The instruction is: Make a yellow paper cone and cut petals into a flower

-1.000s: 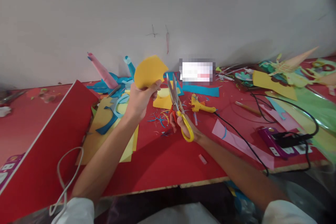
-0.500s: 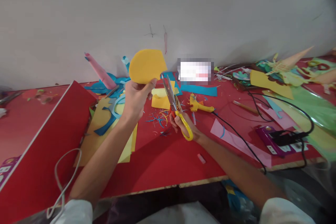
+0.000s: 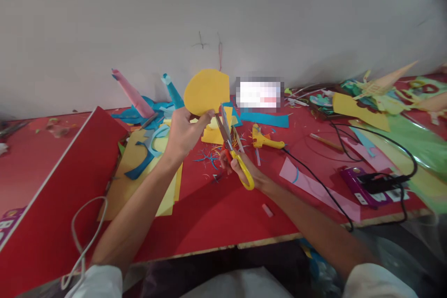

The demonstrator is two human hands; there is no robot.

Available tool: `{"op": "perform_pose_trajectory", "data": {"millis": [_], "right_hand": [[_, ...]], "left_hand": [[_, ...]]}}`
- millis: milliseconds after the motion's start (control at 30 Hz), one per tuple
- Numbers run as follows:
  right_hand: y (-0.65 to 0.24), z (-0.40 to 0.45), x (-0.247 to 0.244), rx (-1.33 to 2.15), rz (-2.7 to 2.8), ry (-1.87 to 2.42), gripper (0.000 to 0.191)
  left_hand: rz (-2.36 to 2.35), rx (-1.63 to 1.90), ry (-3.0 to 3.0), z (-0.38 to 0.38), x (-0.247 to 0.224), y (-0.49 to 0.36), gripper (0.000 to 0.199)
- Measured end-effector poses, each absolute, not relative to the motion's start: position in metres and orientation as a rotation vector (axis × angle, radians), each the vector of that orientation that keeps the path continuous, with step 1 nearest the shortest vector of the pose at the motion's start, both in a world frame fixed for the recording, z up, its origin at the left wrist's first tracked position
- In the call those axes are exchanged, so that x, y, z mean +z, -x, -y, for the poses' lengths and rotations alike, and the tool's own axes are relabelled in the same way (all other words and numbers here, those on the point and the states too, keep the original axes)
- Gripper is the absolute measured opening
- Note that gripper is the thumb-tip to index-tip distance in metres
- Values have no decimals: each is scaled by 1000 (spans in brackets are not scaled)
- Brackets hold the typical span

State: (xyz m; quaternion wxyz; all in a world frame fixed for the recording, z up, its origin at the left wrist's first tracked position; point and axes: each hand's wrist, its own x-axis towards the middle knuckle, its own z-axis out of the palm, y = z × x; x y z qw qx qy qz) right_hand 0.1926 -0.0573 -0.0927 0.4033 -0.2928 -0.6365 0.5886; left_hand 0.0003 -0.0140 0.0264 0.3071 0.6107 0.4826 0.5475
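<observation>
One left hand (image 3: pixel 183 131) is pinching one yellow sheet (image 3: pixel 206 92), one right hand (image 3: pixel 249 166) gripping scissors (image 3: pixel 227 140), above the red counter (image 3: pixel 209 223), wall (image 3: pixel 296 23) behind.

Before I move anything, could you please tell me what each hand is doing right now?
Left hand: closed, pinching the yellow piece by its lower edge.
Right hand: closed around the scissors, blades parted.
</observation>
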Motion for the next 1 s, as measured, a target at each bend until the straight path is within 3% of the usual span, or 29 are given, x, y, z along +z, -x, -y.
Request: {"op": "perform_pose_trajectory", "data": {"millis": [467,1000], "right_hand": [[-196,50,-96,1316,1689,859,73],[-195,51,-96,1300,1669,883,77]], "left_hand": [[-1345,1338,-1795,20,32,-7,22],[-1372,1324,-1741,26,32,-16,33]]}}
